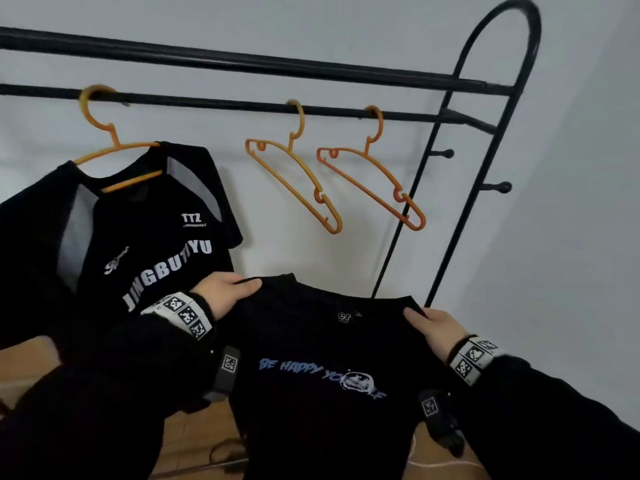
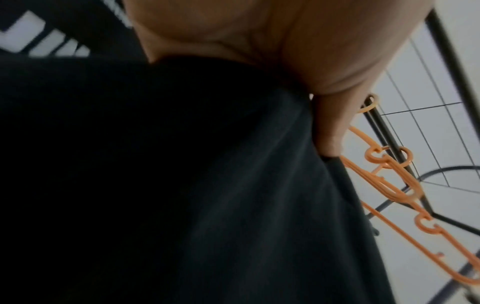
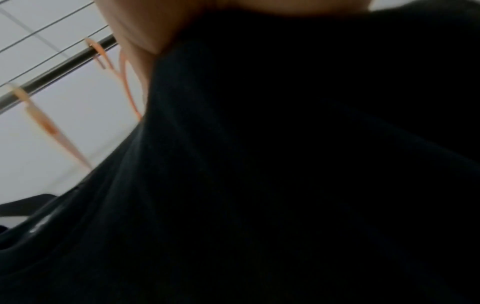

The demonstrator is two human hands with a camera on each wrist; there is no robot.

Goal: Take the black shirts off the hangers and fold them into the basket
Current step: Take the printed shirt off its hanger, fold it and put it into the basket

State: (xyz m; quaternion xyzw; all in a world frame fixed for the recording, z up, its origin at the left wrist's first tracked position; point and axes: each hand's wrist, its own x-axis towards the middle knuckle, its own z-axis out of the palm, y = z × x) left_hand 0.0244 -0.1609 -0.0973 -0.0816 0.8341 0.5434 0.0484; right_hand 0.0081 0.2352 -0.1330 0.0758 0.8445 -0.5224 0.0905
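Head view: I'm seeing both hands on the near shirt [image 1: 322,368], black, blue "BE HAPPY" print, held spread out by its shoulders, off any hanger, in front of and below the rack rail [image 1: 242,107]. Left hand [image 1: 225,294] grips the left shoulder, thumb on top of the cloth, fingers curled under the edge. Right hand [image 1: 438,329] grips the right shoulder the same way, thumb on top. Both wrists carry bands with square black-and-white markers.

Left wrist view: palm and one of the fingers [image 2: 331,127] pressed against dark cloth [image 2: 207,185]; orange hangers and rack bars show past it. Right wrist view: mostly dark cloth [image 3: 285,164], a bit of hand at the top edge, blurred; can't read finger detail there.

Behind, left of the held shirt: second black shirt [image 1: 145,237], grey shoulder panels, white lettering "JINGBU…YU", hanging on an orange hanger [image 1: 114,150] hooked on the rail, tilted.

Further along the rail to the right: two bare orange hangers, first [image 1: 294,174], second [image 1: 374,178], side by side, both hanging at a slant, near the rack's curved end frame [image 1: 485,39].

Wood-tone floor [image 1: 194,431] below the rack. Basket not in view.
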